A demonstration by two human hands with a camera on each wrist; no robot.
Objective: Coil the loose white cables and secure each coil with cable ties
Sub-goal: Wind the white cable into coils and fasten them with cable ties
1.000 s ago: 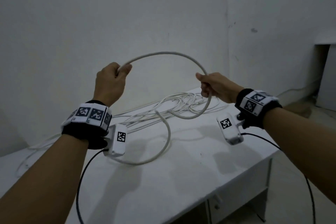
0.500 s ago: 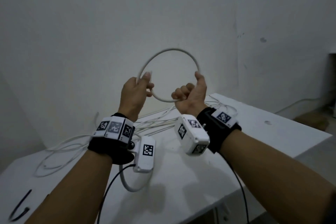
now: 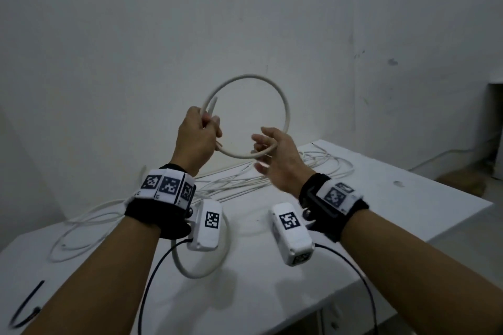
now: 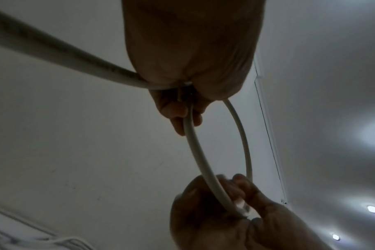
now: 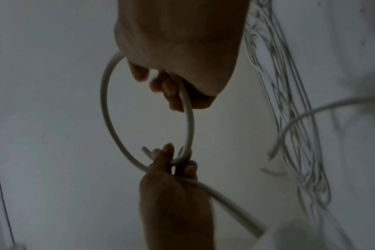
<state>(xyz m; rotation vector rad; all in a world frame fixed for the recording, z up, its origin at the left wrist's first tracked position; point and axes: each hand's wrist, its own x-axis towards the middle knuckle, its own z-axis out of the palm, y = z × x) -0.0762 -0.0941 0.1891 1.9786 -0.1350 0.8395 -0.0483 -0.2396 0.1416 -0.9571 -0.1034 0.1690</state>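
One loop of cable (image 3: 283, 106) up over the table (image 3: 408, 198): our left hand (image 3: 194, 136) fists the crossing, right hand (image 3: 277, 155) cradles it half-open. Left wrist: cable looks stiff, springy. Right wrist: we'd grip the crossing or it unwinds

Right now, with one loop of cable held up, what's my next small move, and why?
Probably slide the right hand down the thick white cable to gather a second loop: the left hand already pinches the crossing, and cable still trails to the table.
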